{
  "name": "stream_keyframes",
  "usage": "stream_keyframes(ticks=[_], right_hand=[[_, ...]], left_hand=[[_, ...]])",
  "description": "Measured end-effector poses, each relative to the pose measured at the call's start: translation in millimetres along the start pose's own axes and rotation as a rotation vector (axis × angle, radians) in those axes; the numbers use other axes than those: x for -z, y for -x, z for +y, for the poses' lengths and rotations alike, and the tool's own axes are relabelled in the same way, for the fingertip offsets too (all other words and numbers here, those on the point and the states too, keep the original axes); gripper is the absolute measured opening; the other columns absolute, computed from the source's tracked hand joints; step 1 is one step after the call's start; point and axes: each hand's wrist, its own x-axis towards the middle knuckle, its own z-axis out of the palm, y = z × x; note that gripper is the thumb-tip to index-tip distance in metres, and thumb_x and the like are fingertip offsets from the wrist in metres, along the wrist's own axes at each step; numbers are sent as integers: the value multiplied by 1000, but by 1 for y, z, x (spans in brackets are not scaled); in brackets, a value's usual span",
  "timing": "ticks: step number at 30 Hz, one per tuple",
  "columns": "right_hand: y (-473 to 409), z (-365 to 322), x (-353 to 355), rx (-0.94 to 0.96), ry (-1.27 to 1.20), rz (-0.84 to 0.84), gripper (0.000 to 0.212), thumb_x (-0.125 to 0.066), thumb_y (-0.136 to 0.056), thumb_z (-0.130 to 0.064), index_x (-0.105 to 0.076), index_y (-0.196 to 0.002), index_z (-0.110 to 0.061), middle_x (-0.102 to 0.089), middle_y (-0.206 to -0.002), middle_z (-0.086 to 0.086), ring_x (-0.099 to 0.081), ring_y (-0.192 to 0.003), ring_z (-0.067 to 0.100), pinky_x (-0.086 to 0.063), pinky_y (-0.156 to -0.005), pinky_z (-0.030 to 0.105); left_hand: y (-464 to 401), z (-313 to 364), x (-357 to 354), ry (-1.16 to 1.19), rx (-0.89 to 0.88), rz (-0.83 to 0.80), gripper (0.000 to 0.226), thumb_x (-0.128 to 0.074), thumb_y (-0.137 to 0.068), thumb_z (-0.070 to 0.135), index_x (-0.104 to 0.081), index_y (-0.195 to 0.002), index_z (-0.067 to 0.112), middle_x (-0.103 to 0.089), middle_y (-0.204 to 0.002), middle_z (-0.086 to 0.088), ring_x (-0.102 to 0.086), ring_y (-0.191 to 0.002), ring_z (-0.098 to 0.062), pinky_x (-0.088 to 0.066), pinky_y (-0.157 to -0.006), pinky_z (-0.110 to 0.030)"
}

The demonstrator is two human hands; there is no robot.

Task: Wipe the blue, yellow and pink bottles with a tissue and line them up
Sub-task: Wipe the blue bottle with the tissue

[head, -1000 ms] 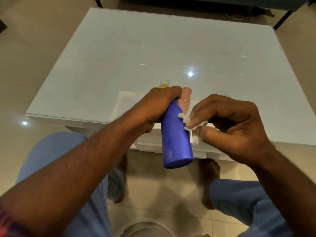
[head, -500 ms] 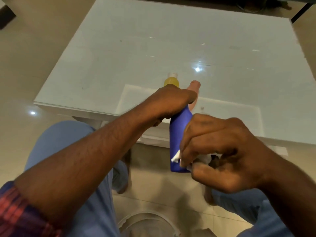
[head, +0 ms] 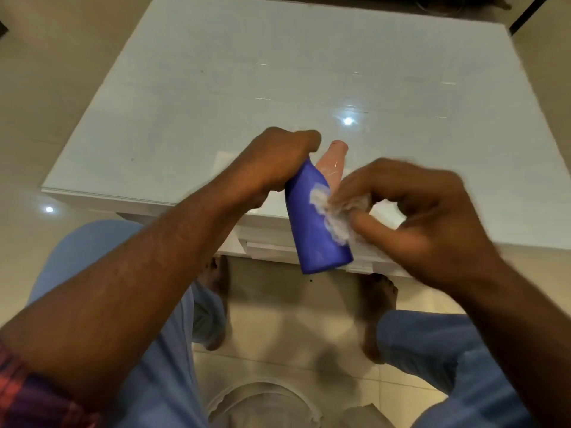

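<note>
My left hand (head: 278, 163) grips the blue bottle (head: 312, 223) by its top end and holds it tilted in the air over the table's near edge, base toward me. My right hand (head: 411, 211) pinches a crumpled white tissue (head: 332, 213) and presses it against the right side of the blue bottle. The pink bottle (head: 332, 163) stands on the white table (head: 216, 97) just behind the blue one, partly hidden by it. The yellow bottle is hidden behind my left hand.
The glossy white table reaches far back and to both sides. Below its near edge are my knees in blue trousers (head: 92, 261), my bare feet on the beige tiled floor (head: 296, 307), and a round white object (head: 262, 403) at the bottom.
My right hand has moved the tissue from the bottle's base up to its middle, after going down from near the neck. The yellow bottle's top has disappeared behind my left hand.
</note>
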Motion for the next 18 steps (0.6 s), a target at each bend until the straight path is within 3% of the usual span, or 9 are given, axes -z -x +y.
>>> stream_keyframes(ticks=[2, 3, 6, 8, 11, 15, 16, 18], right_hand=[[-4, 9, 8, -248, -34, 231, 19, -69, -94, -2, -79, -99, -17, -78, -93, -3, -74, -86, 12, -61, -80, 28], [-5, 13, 10, -376, -87, 266, 18, -67, -97, -8, -79, -100, -21, -79, -94, -4, -75, -90, 11, -63, -87, 32], [-6, 17, 4, -634, -306, 99, 17, -65, -100, -28, -81, -99, -23, -81, -97, -4, -77, -96, 15, -57, -103, 55], [-6, 11, -3, -668, -317, -71, 28, -67, -94, -48, -81, -93, -23, -80, -92, -6, -74, -90, 18, -55, -102, 57], [-8, 4, -11, -662, -359, -191, 34, -71, -84, -49, -82, -95, -19, -80, -92, 0, -74, -86, 16, -57, -91, 40], [-12, 11, -8, -691, -472, -20, 31, -75, -77, -40, -83, -94, -16, -81, -99, 7, -74, -97, 29, -56, -101, 49], [-14, 12, -5, -696, -522, 37, 29, -75, -78, -37, -83, -94, -14, -81, -102, 9, -74, -100, 31, -56, -101, 47], [-16, 16, 1, -694, -615, 148, 23, -73, -80, -31, -82, -92, -14, -82, -101, 5, -76, -98, 22, -59, -94, 37]], left_hand=[[-1, 1, 6, 67, 17, 20, 21, -60, -88, 34, -62, -82, 14, -61, -80, -5, -60, -73, -24, -51, -70, -34], [-2, 1, 8, 85, 26, 30, 21, -60, -89, 36, -62, -83, 15, -62, -82, -5, -61, -74, -24, -53, -72, -34], [-4, 2, 10, 143, 11, 74, 23, -59, -90, 38, -61, -82, 17, -61, -81, -4, -61, -75, -24, -52, -69, -34], [-4, 3, 8, 153, -2, 98, 28, -56, -93, 43, -61, -81, 17, -63, -81, -4, -63, -77, -26, -54, -69, -34], [-1, 3, 5, 123, -34, 110, 46, -50, -96, 58, -62, -80, 17, -68, -82, -4, -70, -81, -26, -61, -76, -39], [3, 4, 6, 289, -75, 12, 64, -44, -93, 73, -63, -76, 14, -71, -77, -5, -71, -74, -20, -64, -76, -40], [4, 4, 7, 355, -70, -39, 63, -45, -93, 72, -65, -79, 14, -72, -78, -3, -72, -75, -19, -63, -75, -38], [6, 3, 8, 492, -53, -143, 55, -54, -92, 68, -65, -93, 14, -71, -90, -8, -71, -87, -22, -60, -76, -36]])
